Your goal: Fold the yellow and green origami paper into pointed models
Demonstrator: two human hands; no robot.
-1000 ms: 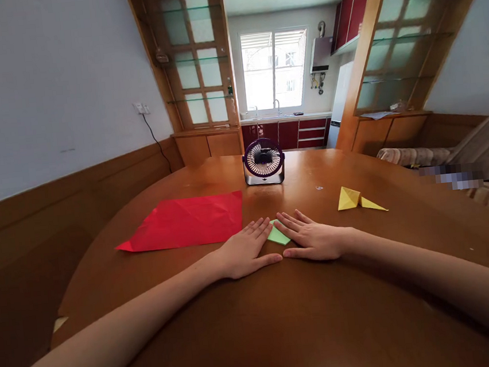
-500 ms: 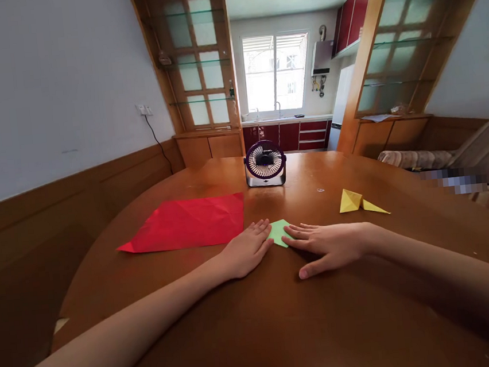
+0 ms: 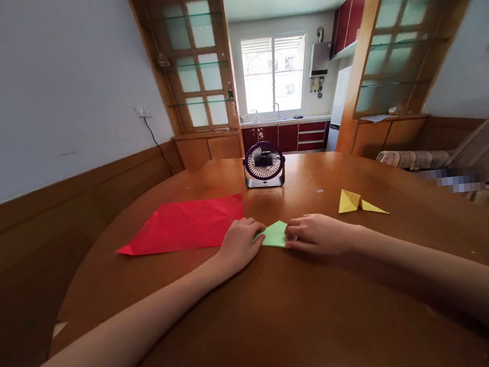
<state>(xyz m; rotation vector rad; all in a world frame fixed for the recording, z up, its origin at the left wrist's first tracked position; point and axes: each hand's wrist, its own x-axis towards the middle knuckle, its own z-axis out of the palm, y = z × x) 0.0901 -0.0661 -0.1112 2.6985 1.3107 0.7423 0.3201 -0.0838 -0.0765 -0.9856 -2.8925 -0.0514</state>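
Note:
A light green piece of folded paper point(image 3: 275, 235) lies on the table between my two hands. My left hand point(image 3: 241, 241) has its fingers closed on the paper's left end, which they partly hide. At the opposite end, my right hand point(image 3: 314, 234) pinches the right edge, with thumb below and curled fingers above. Just behind my left hand a large creased sheet of red paper point(image 3: 188, 224) is spread out. Farther right rests a folded yellow paper shape point(image 3: 350, 201) with a pointed tail; neither hand touches it.
A small purple desk fan point(image 3: 264, 164) stands at the far middle of the round brown wooden table point(image 3: 275, 319). Beyond the table's right edge is a striped cushioned seat point(image 3: 417, 158). A wall socket with a black cord point(image 3: 153, 135) is at the left.
Both hands have gone from lying flat with fingers stretched out to curled grips on the green paper. My left hand has shifted slightly left, and more of the paper shows.

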